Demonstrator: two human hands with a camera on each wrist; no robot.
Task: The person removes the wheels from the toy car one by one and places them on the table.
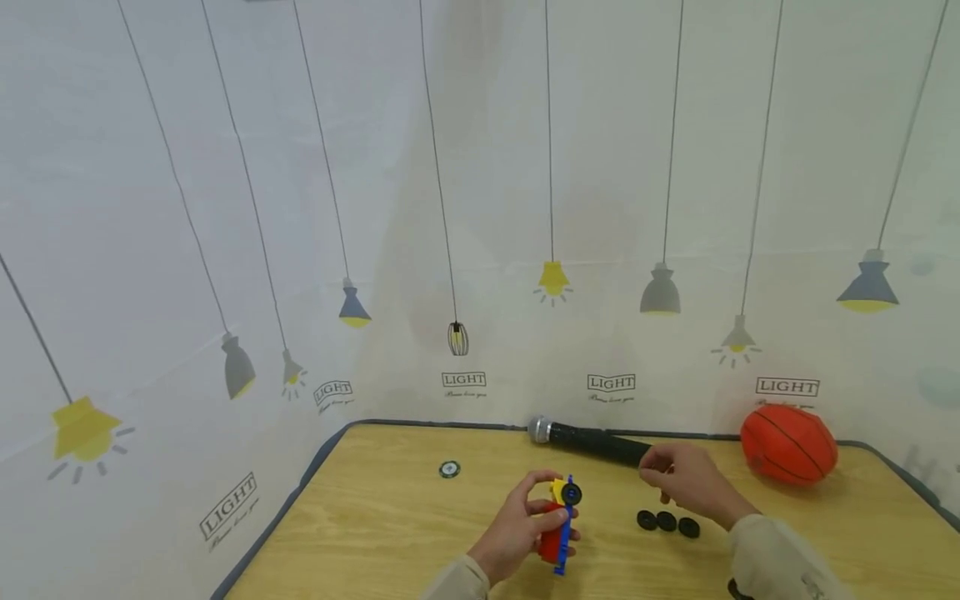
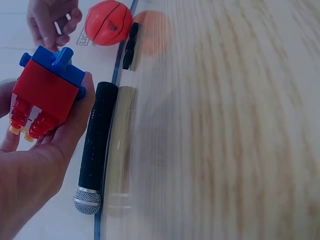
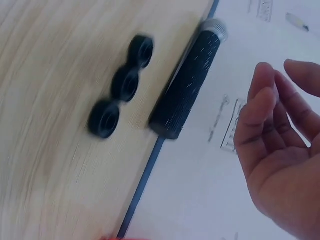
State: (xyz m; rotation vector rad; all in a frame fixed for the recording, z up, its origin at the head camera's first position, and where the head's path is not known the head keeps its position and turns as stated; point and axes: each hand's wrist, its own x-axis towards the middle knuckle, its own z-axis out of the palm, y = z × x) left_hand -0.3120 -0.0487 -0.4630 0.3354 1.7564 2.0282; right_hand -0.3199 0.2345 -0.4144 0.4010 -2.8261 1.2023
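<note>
My left hand [image 1: 516, 527] grips a toy car of plastic building blocks [image 1: 551, 543], red with a blue base and a yellow piece at its far end. One black tyre [image 1: 572, 493] sits on its side at that end. In the left wrist view, bare blue axle pegs stick out near the red block [image 2: 46, 91]. My right hand [image 1: 693, 482] hovers above the table with loosely bent fingers and nothing between them. Three loose black tyres [image 1: 666, 521] lie in a row on the wood just below it; the right wrist view shows the same tyres [image 3: 125, 83].
A black microphone [image 1: 600, 442] with a silver head lies along the table's back edge, behind my right hand. An orange-red ball [image 1: 789, 444] rests at the back right. Left of centre is a small round chip [image 1: 449, 469]. A lamp-printed white curtain [image 1: 495, 208] encloses the table.
</note>
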